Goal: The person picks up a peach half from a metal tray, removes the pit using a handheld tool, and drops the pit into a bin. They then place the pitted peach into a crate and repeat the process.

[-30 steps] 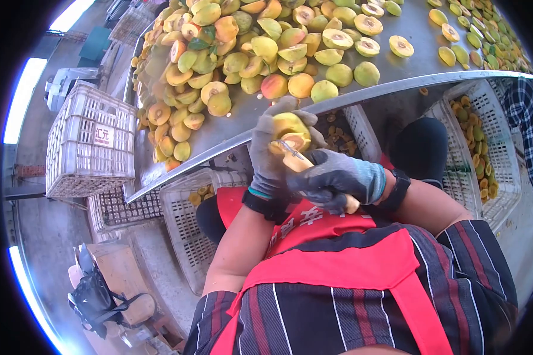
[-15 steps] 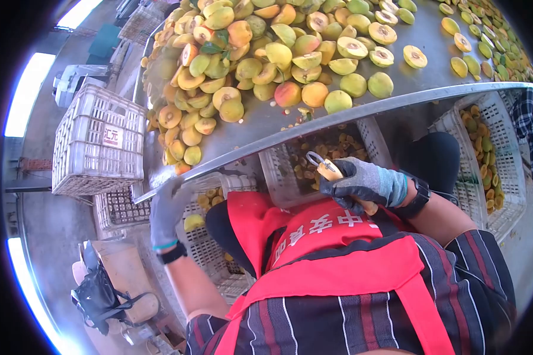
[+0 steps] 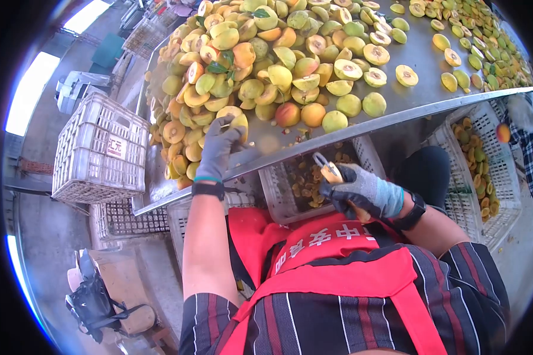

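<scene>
My left hand (image 3: pixel 217 151), in a grey glove, reaches over the table edge with its fingers curled round a yellow peach half (image 3: pixel 239 123) at the front of the pile. Held in my gloved right hand (image 3: pixel 361 188) is a pitting tool (image 3: pixel 330 172) with a wooden handle and a metal loop at its tip. The loop points up and left, in front of the table edge, touching no fruit. Around my left hand lie many halved peaches (image 3: pixel 281 75), cut faces turned various ways, some with stones showing. Leaves (image 3: pixel 220 66) lie among them.
The metal table (image 3: pixel 397 115) has a raised front rim. Below it stand a crate of fruit pieces (image 3: pixel 278 198) and another crate (image 3: pixel 500 222) at right. A white crate (image 3: pixel 100 148) stands left. A co-worker's plaid sleeve (image 3: pixel 530 151) and a blurred fruit (image 3: pixel 503 133) show at right.
My left hand has moved up and right from beside the table corner onto the peach pile and taken hold of a half. My right hand stays nearly still with the tool.
</scene>
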Available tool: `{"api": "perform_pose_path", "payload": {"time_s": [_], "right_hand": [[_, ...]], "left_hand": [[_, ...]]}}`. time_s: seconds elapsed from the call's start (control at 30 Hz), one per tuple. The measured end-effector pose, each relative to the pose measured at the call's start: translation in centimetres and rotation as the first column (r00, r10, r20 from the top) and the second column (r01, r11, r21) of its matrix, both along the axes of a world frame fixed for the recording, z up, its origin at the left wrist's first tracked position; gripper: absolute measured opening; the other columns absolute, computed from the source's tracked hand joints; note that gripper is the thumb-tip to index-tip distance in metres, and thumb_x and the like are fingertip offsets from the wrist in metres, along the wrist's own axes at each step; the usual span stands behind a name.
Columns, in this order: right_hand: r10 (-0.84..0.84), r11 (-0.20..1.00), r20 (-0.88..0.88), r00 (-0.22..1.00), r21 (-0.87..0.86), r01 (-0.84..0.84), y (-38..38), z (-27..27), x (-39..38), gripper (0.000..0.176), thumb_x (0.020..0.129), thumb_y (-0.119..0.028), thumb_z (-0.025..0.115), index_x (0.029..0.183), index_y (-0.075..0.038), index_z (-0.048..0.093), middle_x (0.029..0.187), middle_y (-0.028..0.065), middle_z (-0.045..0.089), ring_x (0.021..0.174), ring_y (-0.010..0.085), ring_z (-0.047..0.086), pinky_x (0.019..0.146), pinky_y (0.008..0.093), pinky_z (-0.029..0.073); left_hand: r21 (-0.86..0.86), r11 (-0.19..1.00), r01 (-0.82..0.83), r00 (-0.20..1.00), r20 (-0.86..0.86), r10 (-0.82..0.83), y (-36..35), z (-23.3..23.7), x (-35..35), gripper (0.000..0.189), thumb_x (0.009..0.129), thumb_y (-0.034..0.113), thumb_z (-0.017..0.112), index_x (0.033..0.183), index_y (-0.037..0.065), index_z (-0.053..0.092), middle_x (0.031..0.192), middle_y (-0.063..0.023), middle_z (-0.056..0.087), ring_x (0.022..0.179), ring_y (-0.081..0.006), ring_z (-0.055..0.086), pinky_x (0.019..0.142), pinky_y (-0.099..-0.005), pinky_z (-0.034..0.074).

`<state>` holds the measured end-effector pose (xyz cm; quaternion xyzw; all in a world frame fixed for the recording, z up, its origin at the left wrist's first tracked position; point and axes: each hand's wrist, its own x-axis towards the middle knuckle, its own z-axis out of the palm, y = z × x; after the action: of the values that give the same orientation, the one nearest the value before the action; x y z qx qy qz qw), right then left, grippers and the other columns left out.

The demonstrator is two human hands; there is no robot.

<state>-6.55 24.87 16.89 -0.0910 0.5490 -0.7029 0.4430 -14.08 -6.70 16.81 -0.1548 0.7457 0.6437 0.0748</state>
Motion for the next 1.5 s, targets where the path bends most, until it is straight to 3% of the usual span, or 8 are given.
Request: {"api": "perform_pose_path", "payload": {"time_s": [0.13, 0.4, 0.73, 0.87, 1.07, 1.2, 1.27, 1.5], "right_hand": [[0.004, 0.990, -0.166, 0.986, 0.139, 0.020, -1.1, 3.5, -1.2, 0.025, 0.086, -0.027, 0.058, 0.095, -0.005, 0.050, 0.061, 0.0012, 0.051, 0.045, 0.0087, 0.050, 0.038, 0.0231, 0.040], [0.115, 0.923, -0.763, 0.636, 0.318, 0.215, -3.2, 2.5, -1.9, 0.038, 0.084, -0.035, 0.056, 0.096, 0.001, 0.051, 0.083, 0.0232, 0.058, 0.078, 0.0377, 0.057, 0.069, 0.0418, 0.046], [0.070, 0.930, -0.877, 0.476, 0.230, 0.287, -3.8, 1.4, -0.1, 0.033, 0.081, -0.028, 0.057, 0.100, -0.002, 0.052, 0.086, 0.0235, 0.057, 0.080, 0.0388, 0.057, 0.069, 0.0436, 0.047], [0.072, 0.958, -0.530, 0.845, 0.272, 0.088, -3.7, 2.4, 0.5, 0.032, 0.081, -0.018, 0.057, 0.105, 0.000, 0.044, 0.075, 0.0218, 0.058, 0.064, 0.0391, 0.058, 0.057, 0.0433, 0.048], [0.463, 0.805, -0.724, 0.512, 0.585, 0.099, -2.0, 1.0, 0.8, 0.035, 0.080, -0.024, 0.055, 0.104, -0.001, 0.046, 0.072, 0.0231, 0.059, 0.065, 0.0403, 0.059, 0.058, 0.0445, 0.048], [0.113, 0.952, -0.939, 0.326, 0.196, 0.234, -2.7, -0.1, 0.2, 0.031, 0.082, -0.025, 0.054, 0.099, 0.000, 0.049, 0.065, 0.0191, 0.059, 0.057, 0.0343, 0.060, 0.050, 0.0408, 0.048], [0.083, 0.972, -0.320, 0.944, 0.235, -0.006, -2.5, 3.3, 0.3, 0.028, 0.082, -0.027, 0.054, 0.093, 0.000, 0.052, 0.062, 0.0128, 0.057, 0.050, 0.0245, 0.058, 0.044, 0.0350, 0.047], [0.279, 0.937, -0.357, 0.891, 0.303, -0.172, -2.0, 3.3, -0.5, 0.025, 0.084, -0.027, 0.052, 0.089, -0.003, 0.054, 0.059, 0.0097, 0.055, 0.042, 0.0189, 0.054, 0.039, 0.0313, 0.044]], "left_hand": [[0.745, 0.651, 0.145, 0.977, -0.212, 0.025, 5.7, 2.5, 5.2, 0.046, 0.084, 0.038, 0.049, 0.116, 0.005, 0.048, 0.095, -0.0103, 0.061, 0.072, -0.0244, 0.060, 0.050, -0.0244, 0.045], [0.918, 0.393, 0.053, 0.998, -0.055, -0.008, 11.1, 1.5, 8.7, 0.051, 0.086, 0.045, 0.044, 0.112, 0.002, 0.051, 0.100, -0.0107, 0.061, 0.082, -0.0231, 0.059, 0.062, -0.0329, 0.048], [0.337, 0.942, 0.009, 0.943, -0.317, 0.104, 12.0, 0.2, 8.6, 0.050, 0.094, 0.047, 0.035, 0.109, 0.002, 0.052, 0.095, -0.0084, 0.059, 0.086, -0.0167, 0.057, 0.075, -0.0281, 0.048], [0.106, 0.994, -0.011, 0.873, -0.483, 0.062, 13.1, 0.9, 8.7, 0.047, 0.095, 0.043, 0.033, 0.100, 0.003, 0.055, 0.090, -0.0063, 0.059, 0.078, -0.0125, 0.055, 0.070, -0.0257, 0.047], [0.198, 0.880, 0.431, 0.889, 0.073, -0.452, 11.4, 3.3, 7.9, 0.035, 0.093, 0.034, 0.044, 0.097, 0.002, 0.056, 0.087, -0.0056, 0.057, 0.081, -0.0106, 0.053, 0.074, -0.0246, 0.044], [0.017, 0.979, 0.204, 0.901, -0.396, -0.180, 12.8, 2.0, 7.4, 0.030, 0.092, 0.028, 0.049, 0.098, 0.000, 0.057, 0.087, -0.0039, 0.056, 0.084, -0.0096, 0.052, 0.078, -0.0231, 0.043], [0.018, 0.993, 0.116, 0.898, -0.428, -0.097, 14.1, 1.4, 7.9, 0.029, 0.090, 0.027, 0.054, 0.099, 0.000, 0.058, 0.091, -0.0029, 0.058, 0.086, -0.0087, 0.052, 0.078, -0.0234, 0.043], [0.028, 0.891, 0.454, 0.848, -0.320, -0.422, 11.1, 0.9, 6.7, 0.036, 0.091, 0.033, 0.050, 0.096, 0.000, 0.062, 0.096, -0.0099, 0.064, 0.084, -0.0159, 0.060, 0.078, -0.0300, 0.048]]}}
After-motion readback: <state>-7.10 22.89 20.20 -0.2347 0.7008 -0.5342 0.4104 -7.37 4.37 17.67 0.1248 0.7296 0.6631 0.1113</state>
